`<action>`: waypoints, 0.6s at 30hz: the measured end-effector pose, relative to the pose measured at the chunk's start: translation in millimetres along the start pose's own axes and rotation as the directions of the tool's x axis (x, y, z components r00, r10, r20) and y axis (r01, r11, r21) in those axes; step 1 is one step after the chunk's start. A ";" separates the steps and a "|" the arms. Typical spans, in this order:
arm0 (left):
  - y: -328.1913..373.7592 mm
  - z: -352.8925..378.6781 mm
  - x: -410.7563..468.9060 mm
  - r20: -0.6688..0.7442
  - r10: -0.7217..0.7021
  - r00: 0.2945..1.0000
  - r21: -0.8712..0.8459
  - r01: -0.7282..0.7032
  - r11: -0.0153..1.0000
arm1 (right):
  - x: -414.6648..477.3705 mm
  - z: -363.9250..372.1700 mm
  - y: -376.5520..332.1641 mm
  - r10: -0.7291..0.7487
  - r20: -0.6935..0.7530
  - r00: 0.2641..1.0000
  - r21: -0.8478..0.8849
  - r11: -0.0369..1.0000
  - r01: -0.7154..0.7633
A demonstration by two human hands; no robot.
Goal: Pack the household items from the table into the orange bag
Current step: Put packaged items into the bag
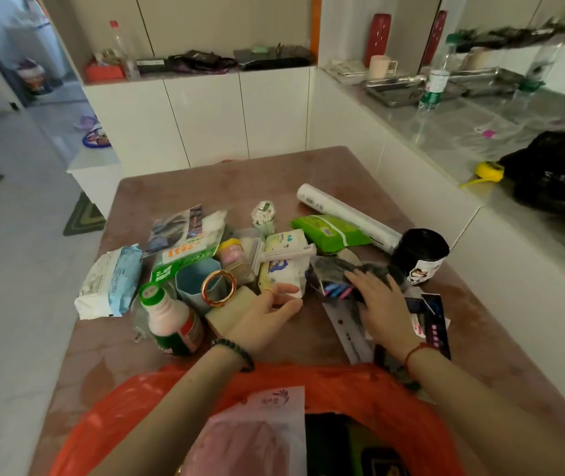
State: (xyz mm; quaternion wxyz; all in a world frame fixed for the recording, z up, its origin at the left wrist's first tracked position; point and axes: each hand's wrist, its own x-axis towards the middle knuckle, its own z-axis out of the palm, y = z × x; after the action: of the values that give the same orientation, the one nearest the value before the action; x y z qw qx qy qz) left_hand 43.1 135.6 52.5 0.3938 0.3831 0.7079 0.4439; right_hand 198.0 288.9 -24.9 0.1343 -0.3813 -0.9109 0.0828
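Observation:
The orange bag lies open at the table's near edge, with a pink packet and a dark item inside. My left hand reaches over it, thumb and fingers around the corner of a white and yellow tissue pack. My right hand lies flat, fingers spread, on a dark plastic packet. Around them sit a pink drink bottle, a blue cup, a gold ring and a beige block.
On the brown table farther back lie a white wipes pack, a green bag pack, cotton swabs, a green wipes pack, a white roll and a black roll. White counter at right.

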 end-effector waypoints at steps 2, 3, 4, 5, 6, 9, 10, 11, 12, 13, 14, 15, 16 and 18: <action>2.9 4.6 4.4 -0.024 -0.027 0.999 -0.057 0.025 0.998 | 3.1 -27.1 -0.5 0.087 -0.211 0.974 0.270 0.962 -0.027; 5.4 7.4 6.1 -0.031 -0.038 0.999 -0.097 0.035 0.995 | 4.4 -43.4 -2.1 0.138 -0.298 0.945 0.382 0.924 -0.015; 8.2 9.7 7.5 -0.033 -0.038 0.999 -0.136 0.033 0.990 | 5.7 -58.8 -3.8 0.181 -0.360 0.915 0.487 0.873 0.019; 11.2 12.5 8.6 -0.031 -0.026 0.999 -0.163 0.020 0.986 | 6.8 -73.4 -5.9 0.223 -0.409 0.885 0.583 0.810 0.066; 13.4 15.6 10.3 -0.024 -0.006 1.000 -0.182 0.001 0.983 | 7.3 -87.9 -9.0 0.274 -0.434 0.858 0.666 0.739 0.101; 20.4 27.9 12.7 0.021 0.057 0.998 -0.290 -0.049 0.956 | 3.0 -113.4 -20.7 0.326 -0.327 0.887 0.815 0.573 0.090; 21.1 32.4 13.2 0.034 0.080 0.996 -0.337 -0.064 0.940 | -1.1 -113.1 -25.9 0.306 -0.269 0.913 0.826 0.561 0.056; 21.2 36.9 13.5 0.039 0.104 0.994 -0.356 -0.084 0.931 | -4.8 -109.5 -30.8 0.272 -0.199 0.942 0.833 0.554 0.016; 19.9 40.5 13.3 0.028 0.121 0.992 -0.343 -0.104 0.933 | -7.8 -105.8 -34.7 0.229 -0.124 0.966 0.843 0.537 -0.019; 18.0 42.5 11.9 0.003 0.124 0.992 -0.315 -0.117 0.942 | -8.6 -101.6 -35.0 0.191 -0.038 0.981 0.856 0.512 -0.067; 15.9 42.9 10.2 -0.026 0.117 0.993 -0.291 -0.120 0.949 | -7.9 -98.8 -31.1 0.165 0.046 0.985 0.877 0.465 -0.119; 12.5 41.3 8.5 -0.058 0.103 0.993 -0.281 -0.116 0.953 | -4.5 -96.1 -22.5 0.161 0.109 0.981 0.900 0.404 -0.166; 8.4 38.1 8.1 -0.093 0.070 0.993 -0.296 -0.095 0.950 | -1.4 -94.4 -12.4 0.177 0.132 0.975 0.911 0.367 -0.190; 1.1 28.9 6.9 -0.155 -0.025 0.988 -0.386 -0.037 0.922 | 1.9 -82.5 14.8 0.219 0.095 0.971 0.796 0.569 -0.207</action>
State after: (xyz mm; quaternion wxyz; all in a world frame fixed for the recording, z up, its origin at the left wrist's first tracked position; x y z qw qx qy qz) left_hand 66.6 151.5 43.6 0.4036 0.2636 0.6336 0.6051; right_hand 232.0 304.5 50.1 0.2864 -0.3876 -0.7228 0.4953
